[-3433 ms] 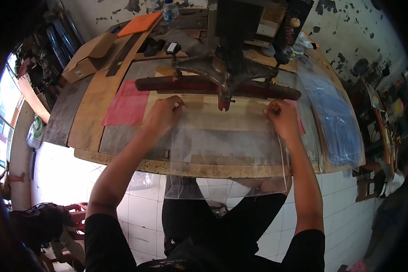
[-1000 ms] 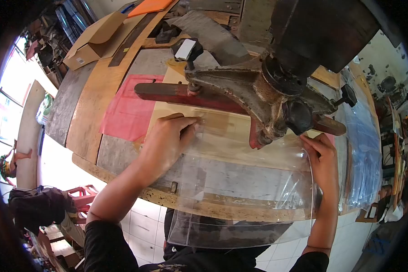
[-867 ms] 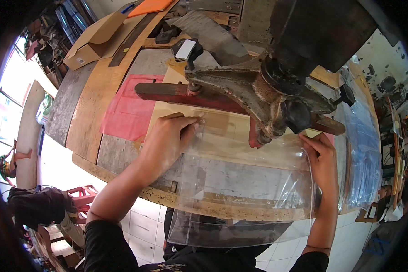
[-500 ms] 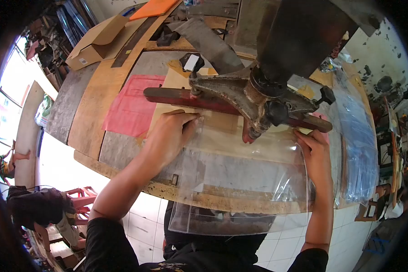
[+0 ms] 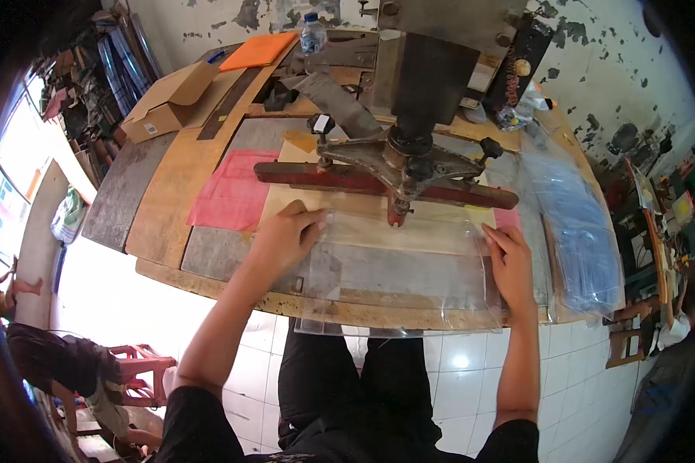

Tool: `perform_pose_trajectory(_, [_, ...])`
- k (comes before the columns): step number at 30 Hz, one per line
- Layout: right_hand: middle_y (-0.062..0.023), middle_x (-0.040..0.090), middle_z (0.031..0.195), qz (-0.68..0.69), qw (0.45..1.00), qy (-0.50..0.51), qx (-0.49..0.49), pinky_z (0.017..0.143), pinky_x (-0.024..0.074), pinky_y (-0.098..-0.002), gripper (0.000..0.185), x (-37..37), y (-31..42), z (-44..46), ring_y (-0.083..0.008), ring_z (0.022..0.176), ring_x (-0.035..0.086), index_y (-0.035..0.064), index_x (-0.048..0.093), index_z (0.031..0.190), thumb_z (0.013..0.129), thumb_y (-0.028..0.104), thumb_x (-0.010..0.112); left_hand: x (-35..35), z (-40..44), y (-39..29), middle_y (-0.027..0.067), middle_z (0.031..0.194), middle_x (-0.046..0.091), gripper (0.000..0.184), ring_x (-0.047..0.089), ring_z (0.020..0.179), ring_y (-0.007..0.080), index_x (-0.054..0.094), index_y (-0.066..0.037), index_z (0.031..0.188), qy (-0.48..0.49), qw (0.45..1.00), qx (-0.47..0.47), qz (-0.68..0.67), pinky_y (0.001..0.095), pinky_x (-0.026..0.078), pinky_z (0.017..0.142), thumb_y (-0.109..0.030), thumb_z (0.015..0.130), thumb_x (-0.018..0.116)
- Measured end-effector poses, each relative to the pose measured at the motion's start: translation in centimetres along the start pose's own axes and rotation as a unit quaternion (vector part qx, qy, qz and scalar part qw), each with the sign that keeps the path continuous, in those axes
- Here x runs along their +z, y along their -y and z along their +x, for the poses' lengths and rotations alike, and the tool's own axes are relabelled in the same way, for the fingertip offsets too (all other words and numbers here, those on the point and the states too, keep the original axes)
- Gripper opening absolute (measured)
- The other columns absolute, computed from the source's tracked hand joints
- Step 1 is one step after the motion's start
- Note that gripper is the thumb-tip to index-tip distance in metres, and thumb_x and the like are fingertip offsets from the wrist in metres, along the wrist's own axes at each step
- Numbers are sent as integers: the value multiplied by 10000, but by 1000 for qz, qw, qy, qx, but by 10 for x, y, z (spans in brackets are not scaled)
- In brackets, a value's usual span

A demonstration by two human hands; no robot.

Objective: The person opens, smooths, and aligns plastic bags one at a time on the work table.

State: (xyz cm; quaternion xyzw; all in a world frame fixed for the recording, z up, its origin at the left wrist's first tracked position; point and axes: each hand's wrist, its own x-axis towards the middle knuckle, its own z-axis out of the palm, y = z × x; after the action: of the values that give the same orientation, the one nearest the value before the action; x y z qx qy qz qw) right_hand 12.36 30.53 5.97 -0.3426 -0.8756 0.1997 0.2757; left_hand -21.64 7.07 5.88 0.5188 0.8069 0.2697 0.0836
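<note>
A clear plastic sheet (image 5: 409,282), perhaps a sleeve with layered edges, lies over the worktable's near side, its lower edge overhanging the front. My left hand (image 5: 288,235) pinches its far left corner between thumb and fingers. On the opposite corner, my right hand (image 5: 510,258) grips with closed fingers. Just beyond both hands is the long red-brown bar (image 5: 347,180) of a press, hung from a cast metal bracket (image 5: 401,154). Under the bar runs a cream sheet (image 5: 286,202). A pink sheet (image 5: 230,189) sticks out to the left of it.
Stacked clear bluish plastic sheets (image 5: 583,239) lie at the table's right. At the back left are a cardboard box (image 5: 170,104) and an orange folder (image 5: 260,51). A water bottle (image 5: 313,36) stands behind the press. Another person (image 5: 62,363) is at the lower left, by a red stool (image 5: 143,374).
My view has tilted up and drawn back, showing more wall and floor. Both hands keep hold of the plastic sheet, which now appears slightly closer to me relative to the bar.
</note>
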Motion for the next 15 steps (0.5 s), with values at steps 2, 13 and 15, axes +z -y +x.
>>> perform_pose_trajectory(2, [-149, 677, 1072, 9, 999, -44, -16, 842, 534, -400, 237, -4, -11, -25, -322, 945, 670, 46, 759, 1228, 1021, 80, 649, -2, -27, 0, 164, 1113, 711, 267, 683, 1068, 352, 761, -23, 1210, -37, 998, 45, -7, 448, 532, 942, -102, 965, 694])
perform_pose_trajectory(13, [-112, 690, 1078, 39, 980, -194, 25, 868, 530, -382, 185, 2, -18, -70, -288, 998, 683, 13, 752, 1132, 1041, 136, 647, 16, -78, 4, 114, 1123, 717, 223, 654, 1088, 340, 776, -43, 1098, -192, 974, 71, -96, 436, 485, 1017, -186, 928, 757])
perform_pose_trajectory(15, [-109, 691, 1060, 29, 978, -204, 23, 858, 527, -364, 196, 2, -18, -71, -264, 961, 686, 3, 749, 1120, 1050, 153, 643, 15, -79, 3, 110, 1087, 728, 192, 655, 1070, 335, 778, -48, 1052, -206, 975, 60, -65, 442, 485, 999, -193, 928, 755])
